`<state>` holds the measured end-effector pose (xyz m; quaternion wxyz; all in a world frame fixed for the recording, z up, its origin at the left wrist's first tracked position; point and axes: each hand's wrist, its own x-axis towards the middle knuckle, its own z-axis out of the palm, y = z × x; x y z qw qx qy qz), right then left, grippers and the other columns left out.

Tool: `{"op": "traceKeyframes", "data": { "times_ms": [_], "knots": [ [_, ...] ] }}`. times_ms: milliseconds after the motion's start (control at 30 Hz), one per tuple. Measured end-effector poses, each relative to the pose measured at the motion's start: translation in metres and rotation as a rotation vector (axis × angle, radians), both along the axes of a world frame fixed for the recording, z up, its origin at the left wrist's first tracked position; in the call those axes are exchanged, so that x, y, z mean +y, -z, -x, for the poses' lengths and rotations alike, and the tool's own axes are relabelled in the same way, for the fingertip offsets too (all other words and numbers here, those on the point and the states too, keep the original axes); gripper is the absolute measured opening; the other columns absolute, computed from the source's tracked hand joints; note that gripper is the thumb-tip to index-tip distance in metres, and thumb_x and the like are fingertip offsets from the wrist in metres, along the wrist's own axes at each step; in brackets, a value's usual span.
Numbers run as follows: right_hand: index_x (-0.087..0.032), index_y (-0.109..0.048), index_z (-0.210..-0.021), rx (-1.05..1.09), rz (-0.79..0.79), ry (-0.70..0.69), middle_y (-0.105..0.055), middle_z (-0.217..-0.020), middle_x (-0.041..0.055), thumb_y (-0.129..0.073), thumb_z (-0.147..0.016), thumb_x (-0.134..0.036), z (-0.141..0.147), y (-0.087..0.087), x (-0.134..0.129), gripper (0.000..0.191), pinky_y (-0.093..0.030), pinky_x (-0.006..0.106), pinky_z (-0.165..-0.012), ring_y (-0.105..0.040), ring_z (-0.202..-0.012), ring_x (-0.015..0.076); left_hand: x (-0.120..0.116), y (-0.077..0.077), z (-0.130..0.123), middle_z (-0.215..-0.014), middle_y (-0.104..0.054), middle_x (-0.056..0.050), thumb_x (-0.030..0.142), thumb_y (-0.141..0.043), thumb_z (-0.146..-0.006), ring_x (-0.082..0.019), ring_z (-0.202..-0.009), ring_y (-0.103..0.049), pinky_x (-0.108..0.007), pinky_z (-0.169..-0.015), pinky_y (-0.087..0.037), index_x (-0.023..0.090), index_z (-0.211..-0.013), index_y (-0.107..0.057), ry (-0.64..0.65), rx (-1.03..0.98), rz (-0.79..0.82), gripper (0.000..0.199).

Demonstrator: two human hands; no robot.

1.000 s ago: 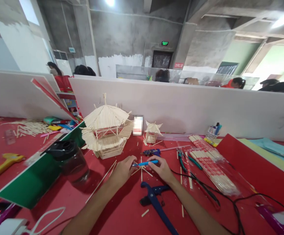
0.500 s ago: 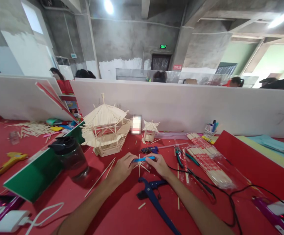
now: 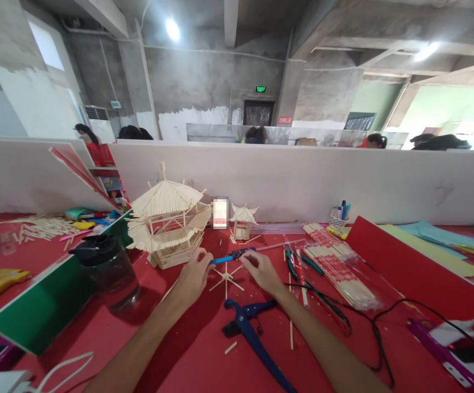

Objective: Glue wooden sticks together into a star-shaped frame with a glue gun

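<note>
A slim blue pen-like object (image 3: 222, 260) is pinched at its left end in my left hand (image 3: 196, 273). My right hand (image 3: 261, 269) is near its other end, thumb and forefinger together; whether they hold something small is too small to tell. Below and between the hands, a star of thin wooden sticks (image 3: 226, 277) lies on the red table (image 3: 187, 349). A blue cutter (image 3: 253, 338) lies in front of it. Behind my left hand stands a large stick pavilion (image 3: 169, 218), and a small stick pavilion (image 3: 244, 221) stands further back.
A dark bottle (image 3: 106, 267) stands left beside a green board (image 3: 52, 300). Pliers (image 3: 322, 295), bagged sticks (image 3: 343, 267) and black cables lie right. A blue glue gun (image 3: 240, 252) lies behind the hands. A white partition (image 3: 294, 180) crosses the back.
My right hand has come off the blue object, which my left hand still holds. The hands are further apart and the stick star shows more fully. The view has shifted slightly.
</note>
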<state>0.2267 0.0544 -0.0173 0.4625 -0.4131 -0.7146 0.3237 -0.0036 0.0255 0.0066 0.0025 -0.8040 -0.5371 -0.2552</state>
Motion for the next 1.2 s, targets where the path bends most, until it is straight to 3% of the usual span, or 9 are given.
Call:
{"op": "traceKeyframes", "data": {
  "times_ms": [133, 267, 467, 567, 700, 833, 1200],
  "knots": [
    [-0.019, -0.067, -0.085, -0.165, -0.042, 0.037, -0.071, -0.081, 0.0039, -0.052, -0.091, -0.035, -0.004, 0.001, 0.001, 0.023, -0.047, 0.029, -0.070, -0.063, -0.074, 0.0181, 0.009, -0.001, 0.013, -0.105, -0.055, -0.010, 0.024, -0.037, -0.103, -0.022, -0.092, -0.061, -0.034, -0.082, -0.052, 0.017, -0.096, -0.059, -0.083, 0.065, 0.038, 0.024],
    [-0.020, -0.070, -0.084, -0.351, -0.038, 0.012, -0.073, -0.082, 0.0032, -0.059, -0.086, -0.023, 0.004, 0.005, -0.004, 0.011, -0.045, 0.027, -0.069, -0.065, -0.074, 0.0174, 0.011, 0.010, 0.019, -0.109, -0.060, -0.016, 0.021, -0.040, -0.100, -0.026, -0.094, -0.063, -0.039, -0.084, -0.051, 0.014, -0.097, -0.063, -0.175, 0.164, 0.112, 0.024],
    [-0.021, -0.072, -0.084, -0.542, -0.007, 0.055, -0.074, -0.084, 0.0041, -0.063, -0.087, -0.025, 0.017, 0.016, -0.006, 0.011, -0.044, 0.026, -0.067, -0.066, -0.076, 0.0179, 0.002, 0.015, 0.016, -0.112, -0.062, -0.022, 0.022, -0.045, -0.096, -0.036, -0.109, -0.058, -0.049, -0.088, -0.049, 0.011, -0.103, -0.066, -0.262, 0.278, 0.144, 0.025],
    [-0.021, -0.072, -0.083, -0.594, 0.008, 0.086, -0.074, -0.085, 0.0046, -0.064, -0.087, -0.028, 0.019, 0.018, -0.005, 0.012, -0.043, 0.026, -0.066, -0.066, -0.076, 0.0185, -0.003, 0.009, 0.009, -0.114, -0.062, -0.020, 0.019, -0.043, -0.096, -0.035, -0.111, -0.056, -0.050, -0.094, -0.044, 0.014, -0.110, -0.065, -0.177, 0.311, 0.132, 0.026],
    [-0.021, -0.072, -0.083, -0.632, 0.017, 0.114, -0.074, -0.086, 0.0047, -0.063, -0.088, -0.027, 0.021, 0.019, -0.005, 0.011, -0.043, 0.026, -0.065, -0.067, -0.076, 0.0182, -0.008, 0.007, -0.004, -0.106, -0.067, -0.007, 0.014, -0.048, -0.094, -0.025, -0.102, -0.060, -0.037, -0.091, -0.046, 0.025, -0.109, -0.067, 0.073, 0.338, 0.160, 0.027],
    [-0.022, -0.071, -0.083, -0.651, 0.009, 0.132, -0.074, -0.087, 0.0043, -0.063, -0.089, -0.028, 0.023, 0.018, -0.006, 0.012, -0.042, 0.025, -0.065, -0.067, -0.077, 0.0180, -0.012, 0.014, -0.011, -0.111, -0.066, -0.008, 0.006, -0.049, -0.090, -0.027, -0.106, -0.059, -0.039, -0.090, -0.046, 0.027, -0.127, -0.061, 0.186, 0.342, 0.145, 0.043],
    [-0.021, -0.071, -0.081, -0.677, -0.008, 0.157, -0.074, -0.085, 0.0032, -0.065, -0.088, -0.028, 0.024, 0.015, -0.007, 0.011, -0.040, 0.025, -0.064, -0.066, -0.076, 0.0170, -0.012, 0.014, -0.012, -0.111, -0.066, -0.009, 0.007, -0.048, -0.092, -0.027, -0.102, -0.060, -0.039, -0.088, -0.048, 0.025, -0.129, -0.061, 0.199, 0.404, 0.137, 0.043]
  ]
}}
